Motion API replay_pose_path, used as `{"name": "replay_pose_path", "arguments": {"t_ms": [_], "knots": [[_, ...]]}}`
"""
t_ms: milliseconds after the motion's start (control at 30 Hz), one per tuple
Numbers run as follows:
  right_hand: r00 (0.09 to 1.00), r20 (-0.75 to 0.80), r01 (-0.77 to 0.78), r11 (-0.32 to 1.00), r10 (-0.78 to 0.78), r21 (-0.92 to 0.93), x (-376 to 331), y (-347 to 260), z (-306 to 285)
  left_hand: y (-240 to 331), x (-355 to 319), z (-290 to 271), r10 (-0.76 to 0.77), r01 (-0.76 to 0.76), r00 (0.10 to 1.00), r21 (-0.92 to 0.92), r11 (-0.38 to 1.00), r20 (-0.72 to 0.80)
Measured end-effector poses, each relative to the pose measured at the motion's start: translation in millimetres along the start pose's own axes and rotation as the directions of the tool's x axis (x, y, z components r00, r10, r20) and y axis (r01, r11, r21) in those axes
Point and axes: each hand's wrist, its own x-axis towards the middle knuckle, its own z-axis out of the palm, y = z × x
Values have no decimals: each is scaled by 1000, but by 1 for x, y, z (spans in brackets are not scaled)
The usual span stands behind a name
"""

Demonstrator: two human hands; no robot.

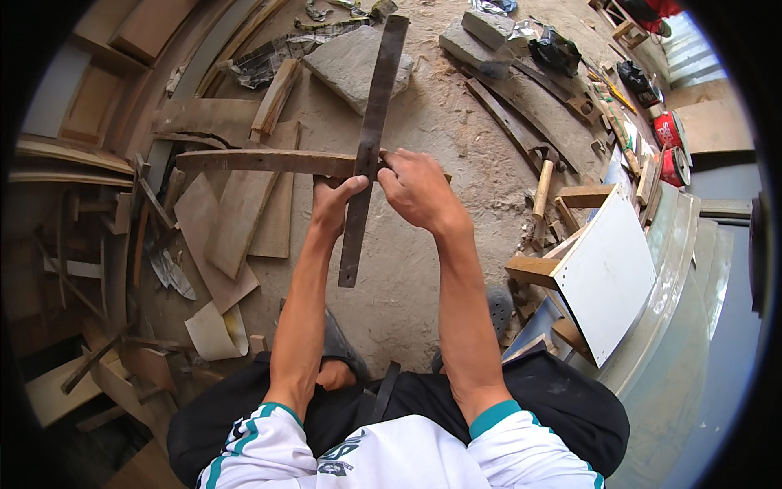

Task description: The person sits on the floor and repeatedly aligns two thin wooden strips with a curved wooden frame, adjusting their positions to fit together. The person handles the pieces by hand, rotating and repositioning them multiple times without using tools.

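In the head view, a long dark wooden strip (pixel 371 138) was gripped by the left hand (pixel 332 204), closed around it, and by the right hand (pixel 417 191), closed where it crossed a horizontal wooden strip (pixel 261 160), above the dusty floor (pixel 456 122).

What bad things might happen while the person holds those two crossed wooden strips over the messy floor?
The rough, dark long wooden strip could give splinters, since the bare left hand and right hand pinch it where it crosses the brown horizontal wooden strip. If the grip slips, a strip might drop toward the feet. The scattered flat wood offcuts could also trip someone.
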Motion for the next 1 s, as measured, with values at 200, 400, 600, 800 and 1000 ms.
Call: {"name": "replay_pose_path", "arguments": {"t_ms": [200,400,600,800,1000], "knots": [[994,-63,-65,953,87,295,3,2,6,0,-2,8,46,-46,999,4,999,-17],[972,-102,-126,838,211,531,-2,20,16,11,-4,16,147,-119,988,366,923,-51],[961,-59,-130,626,272,769,-4,41,26,15,-12,26,360,-244,929,588,772,-88],[975,-32,-81,483,221,872,-11,24,19,14,-11,23,374,-323,926,616,718,49],[992,-115,44,733,47,679,-15,40,26,16,-10,22,488,-455,869,513,728,78]]}}
